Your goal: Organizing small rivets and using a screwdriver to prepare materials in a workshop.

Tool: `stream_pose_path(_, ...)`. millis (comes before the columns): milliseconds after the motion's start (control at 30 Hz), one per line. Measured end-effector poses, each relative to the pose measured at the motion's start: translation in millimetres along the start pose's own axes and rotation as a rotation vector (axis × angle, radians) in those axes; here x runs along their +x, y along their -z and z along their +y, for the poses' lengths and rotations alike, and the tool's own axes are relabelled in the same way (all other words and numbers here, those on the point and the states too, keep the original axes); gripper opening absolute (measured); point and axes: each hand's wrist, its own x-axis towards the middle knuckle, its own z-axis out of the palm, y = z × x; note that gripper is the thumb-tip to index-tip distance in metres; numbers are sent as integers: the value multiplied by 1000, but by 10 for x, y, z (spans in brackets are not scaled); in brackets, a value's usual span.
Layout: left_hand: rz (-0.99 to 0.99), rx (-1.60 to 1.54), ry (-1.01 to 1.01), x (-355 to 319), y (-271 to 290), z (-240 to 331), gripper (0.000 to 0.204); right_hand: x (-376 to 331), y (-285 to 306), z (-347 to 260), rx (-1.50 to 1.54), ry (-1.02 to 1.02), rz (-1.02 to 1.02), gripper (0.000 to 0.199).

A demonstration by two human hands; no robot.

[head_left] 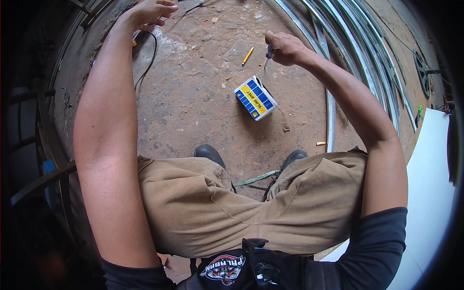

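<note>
My right hand [286, 48] is closed around the blue handle of a screwdriver [269, 52], its thin metal shaft pointing down toward the ground. Up at the far left, my left hand [151, 13] reaches out with its fingers apart and nothing visible in them. Below that wrist, a bit of an orange thing [135, 43] shows, mostly hidden by my forearm. A blue, yellow and white cardboard box [256, 98] sits on the ground nearer to me than the screwdriver. Left of the screwdriver lies a short yellow pencil-like stick [248, 56].
Long metal channels [357, 53] lie along the right side. A white sheet [427, 154] is at the lower right. A black cable [153, 55] curves beside my left forearm. Dark metal frames [46, 125] stand at the left. A green strap [256, 179] lies between my shoes.
</note>
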Motion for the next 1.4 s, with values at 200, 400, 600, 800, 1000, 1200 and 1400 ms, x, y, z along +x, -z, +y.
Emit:
stream_pose_path(200,-41,-55,-4,23,41,-43,61,-17,69,-18,23,-53,-58,31)
stream_pose_path(400,8,5,-12,10,2,-9,61,7,242,-15,60,-46,11,31)
stream_pose_path(600,-24,-30,-10,-10,16,0,61,-22,98,-31,44,-43,-2,29)
stream_pose_path(800,5,-6,4,-41,-13,49,60,-6,16,-16,25,-24,-16,25)
stream_pose_path(1000,4,-57,-7,-30,-2,-29,61,-7,30,-44,18,-7,-23,28)
stream_pose_path(1200,17,15,-25,0,18,-17,63,20,279,-77,61,-40,0,31)
stream_pose_path(1400,-8,-18,-23,41,9,-66,65,-11,-20,-71,18,-36,22,27)
